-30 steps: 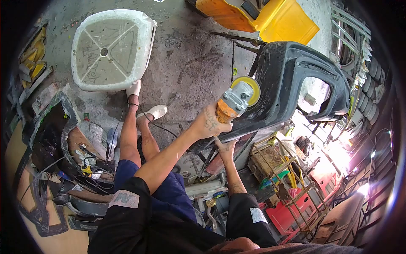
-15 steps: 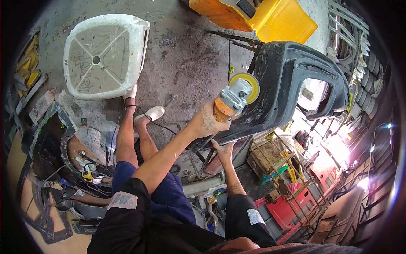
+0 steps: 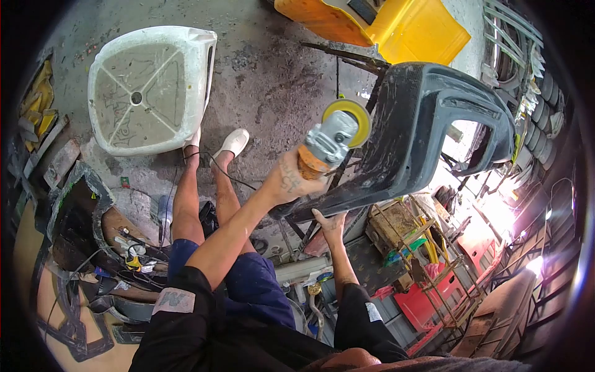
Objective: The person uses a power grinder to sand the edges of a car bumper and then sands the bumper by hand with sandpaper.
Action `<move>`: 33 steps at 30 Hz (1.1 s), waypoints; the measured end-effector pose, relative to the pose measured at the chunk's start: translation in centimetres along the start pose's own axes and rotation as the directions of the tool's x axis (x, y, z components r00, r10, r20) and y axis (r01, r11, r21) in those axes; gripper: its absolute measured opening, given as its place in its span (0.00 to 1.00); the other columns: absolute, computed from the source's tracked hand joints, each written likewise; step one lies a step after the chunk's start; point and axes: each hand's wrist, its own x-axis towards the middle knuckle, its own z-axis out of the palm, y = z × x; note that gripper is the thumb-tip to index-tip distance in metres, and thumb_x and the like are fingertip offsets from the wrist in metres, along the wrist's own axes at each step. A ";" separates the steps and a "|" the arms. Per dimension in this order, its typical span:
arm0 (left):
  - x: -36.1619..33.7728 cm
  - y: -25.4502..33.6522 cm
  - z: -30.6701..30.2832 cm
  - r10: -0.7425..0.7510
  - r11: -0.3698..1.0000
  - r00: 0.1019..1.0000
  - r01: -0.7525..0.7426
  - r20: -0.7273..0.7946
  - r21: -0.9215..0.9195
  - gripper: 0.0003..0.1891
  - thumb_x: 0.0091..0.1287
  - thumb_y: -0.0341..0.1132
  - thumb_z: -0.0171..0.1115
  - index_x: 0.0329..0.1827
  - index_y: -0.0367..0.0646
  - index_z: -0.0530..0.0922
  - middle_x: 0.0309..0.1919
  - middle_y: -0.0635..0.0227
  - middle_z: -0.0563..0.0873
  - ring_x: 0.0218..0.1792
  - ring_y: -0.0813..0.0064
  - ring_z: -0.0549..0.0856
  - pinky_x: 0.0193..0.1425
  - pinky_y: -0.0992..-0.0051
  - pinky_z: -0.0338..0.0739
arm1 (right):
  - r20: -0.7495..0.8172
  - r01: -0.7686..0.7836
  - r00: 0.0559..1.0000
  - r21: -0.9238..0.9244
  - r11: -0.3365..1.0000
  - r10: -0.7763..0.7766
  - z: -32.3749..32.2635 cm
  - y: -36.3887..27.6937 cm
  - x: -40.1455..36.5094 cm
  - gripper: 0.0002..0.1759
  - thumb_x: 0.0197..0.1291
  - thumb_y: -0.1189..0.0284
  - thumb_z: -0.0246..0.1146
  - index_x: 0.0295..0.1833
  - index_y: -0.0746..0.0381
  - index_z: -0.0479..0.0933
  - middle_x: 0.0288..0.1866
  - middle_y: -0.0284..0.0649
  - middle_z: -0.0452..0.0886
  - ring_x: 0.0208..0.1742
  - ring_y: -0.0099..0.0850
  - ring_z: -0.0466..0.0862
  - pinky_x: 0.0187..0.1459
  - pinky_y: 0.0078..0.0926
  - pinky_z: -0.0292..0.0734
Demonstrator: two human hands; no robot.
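My left hand point(image 3: 290, 181) is wrapped round the orange body of an angle grinder point(image 3: 328, 141). A yellow disc point(image 3: 351, 121) faces up at the grinder's far end, just left of a big black plastic bumper point(image 3: 406, 133). Scuffed, dusty patches show on the bumper's dark surface, and it has a large opening towards its right end. My right hand point(image 3: 330, 226) grips the bumper's near lower edge, thumb up against it, with the other fingers partly hidden. A thin black cord point(image 3: 232, 178) runs past my legs towards the grinder.
A white plastic stool point(image 3: 145, 93) stands at the upper left, by my feet. Yellow panels point(image 3: 424, 34) lie beyond the bumper. Cut black parts point(image 3: 77, 211) and tools are at the left. At the right are a rusty metal frame point(image 3: 396, 226) and a red panel point(image 3: 427, 297).
My left hand has drawn the grinder a little left, away from the bumper. My right hand keeps its place at the edge. One white shoe has shifted right and up.
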 end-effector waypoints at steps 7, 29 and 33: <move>-1.3 -4.3 -6.2 -0.033 0.992 0.994 0.045 -0.103 0.115 0.23 0.57 0.36 0.79 0.53 0.35 0.82 0.42 0.62 0.92 0.44 0.72 0.90 0.54 0.69 0.84 | 0.069 -0.003 0.998 -0.168 0.986 0.015 -1.0 -0.6 -0.2 0.58 0.52 0.57 0.86 0.79 0.69 0.59 0.69 0.56 0.77 0.69 0.48 0.79 0.73 0.42 0.72; -4.1 -11.8 -9.1 -0.005 0.988 0.953 0.051 -0.304 0.144 0.24 0.54 0.36 0.81 0.52 0.35 0.84 0.45 0.59 0.91 0.45 0.69 0.91 0.55 0.66 0.85 | 0.623 0.641 0.756 -0.767 0.033 -0.200 -13.6 -29.2 10.6 0.47 0.76 0.46 0.61 0.84 0.72 0.62 0.88 0.56 0.60 0.91 0.53 0.54 0.88 0.56 0.41; -4.4 -12.2 -10.2 -0.042 0.997 0.977 0.053 -0.210 0.047 0.24 0.55 0.35 0.80 0.52 0.34 0.84 0.45 0.60 0.91 0.46 0.68 0.91 0.54 0.66 0.85 | 0.661 0.658 0.732 -0.749 -0.077 -0.165 -11.0 -26.3 9.0 0.51 0.73 0.43 0.62 0.83 0.75 0.62 0.88 0.56 0.61 0.92 0.49 0.52 0.89 0.56 0.39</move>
